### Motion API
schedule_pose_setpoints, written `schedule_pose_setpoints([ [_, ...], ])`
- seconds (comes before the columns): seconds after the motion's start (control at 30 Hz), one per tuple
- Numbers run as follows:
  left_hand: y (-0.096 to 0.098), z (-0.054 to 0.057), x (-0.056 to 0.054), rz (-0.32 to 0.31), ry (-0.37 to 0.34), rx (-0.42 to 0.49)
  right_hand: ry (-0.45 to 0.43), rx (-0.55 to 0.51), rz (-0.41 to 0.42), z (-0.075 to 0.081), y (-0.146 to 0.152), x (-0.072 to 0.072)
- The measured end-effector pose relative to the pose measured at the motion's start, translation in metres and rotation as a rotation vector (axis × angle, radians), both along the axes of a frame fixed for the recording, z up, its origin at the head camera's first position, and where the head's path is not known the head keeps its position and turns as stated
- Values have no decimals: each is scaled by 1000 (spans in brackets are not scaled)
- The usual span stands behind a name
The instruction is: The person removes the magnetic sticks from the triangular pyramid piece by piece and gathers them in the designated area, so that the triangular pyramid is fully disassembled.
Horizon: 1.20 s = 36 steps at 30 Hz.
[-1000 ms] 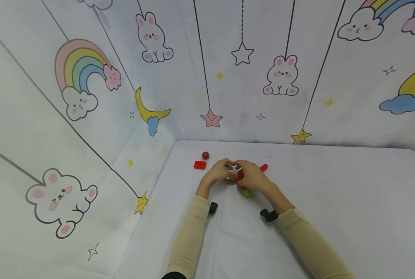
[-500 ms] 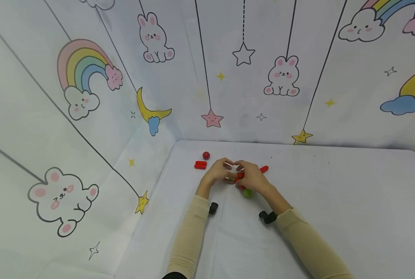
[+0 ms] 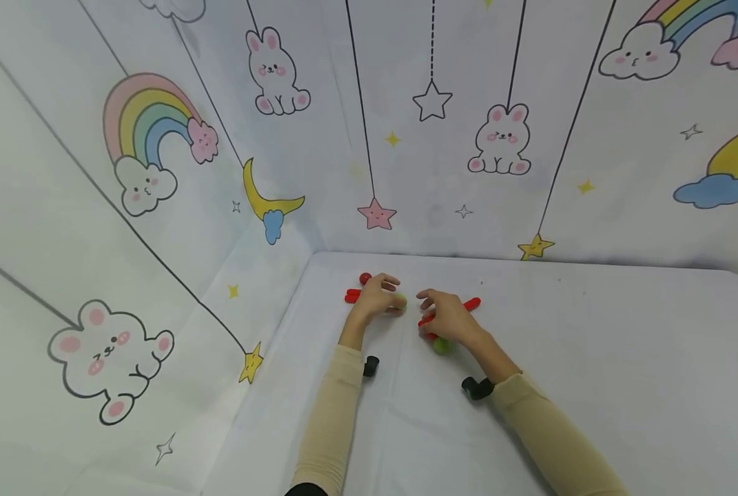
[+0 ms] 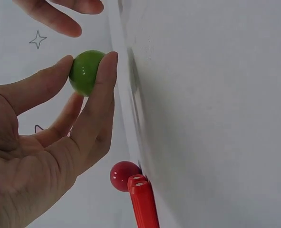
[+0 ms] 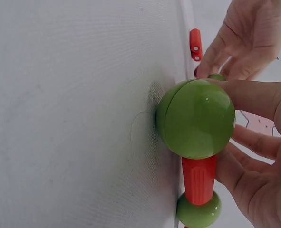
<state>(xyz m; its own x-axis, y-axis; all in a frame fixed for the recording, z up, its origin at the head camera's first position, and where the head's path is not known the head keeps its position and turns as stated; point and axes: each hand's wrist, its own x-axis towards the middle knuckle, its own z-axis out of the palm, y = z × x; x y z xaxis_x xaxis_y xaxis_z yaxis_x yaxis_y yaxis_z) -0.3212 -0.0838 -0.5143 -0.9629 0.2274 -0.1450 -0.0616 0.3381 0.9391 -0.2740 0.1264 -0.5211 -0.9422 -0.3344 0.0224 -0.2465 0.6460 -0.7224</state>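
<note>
In the left wrist view my left hand pinches a glossy green ball between thumb and fingers, raised off the white surface. My right hand holds a toy build of red rods and green balls resting on the table. Its large near ball fills the middle of the right wrist view, with a rod running from it to a second green ball. One red rod sticks out beyond the right hand. The palm and fingers hide part of the build.
Beside the left hand lie two loose red rods, side by side, and a dark red ball. The white table meets a cloth wall printed with cartoon figures at the back and left.
My left hand has moved left, away from the right hand, carrying the green ball, and now partly covers the loose rods. The right hand stays almost still on the build.
</note>
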Motion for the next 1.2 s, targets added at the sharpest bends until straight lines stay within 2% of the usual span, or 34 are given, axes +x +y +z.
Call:
schedule_pose_setpoints([
  [0.17,3,-1,-14,27,46,-36,-54,-3,-9,-2,-1,0],
  [0.43,5,-2,-34,114,123,-132,-63,4,-16,-4,-2,0],
  [0.6,6,-4,-42,127,155,-183,-83,11,-27,-3,-3,1],
  [0.77,6,-8,-54,146,207,-230,-56,7,-10,-4,-3,1],
  [1.0,6,-13,-64,155,214,-313,-51,15,-5,-7,-6,2],
  [1.2,12,-9,-64,109,276,-426,-46,23,-3,-6,-5,2],
])
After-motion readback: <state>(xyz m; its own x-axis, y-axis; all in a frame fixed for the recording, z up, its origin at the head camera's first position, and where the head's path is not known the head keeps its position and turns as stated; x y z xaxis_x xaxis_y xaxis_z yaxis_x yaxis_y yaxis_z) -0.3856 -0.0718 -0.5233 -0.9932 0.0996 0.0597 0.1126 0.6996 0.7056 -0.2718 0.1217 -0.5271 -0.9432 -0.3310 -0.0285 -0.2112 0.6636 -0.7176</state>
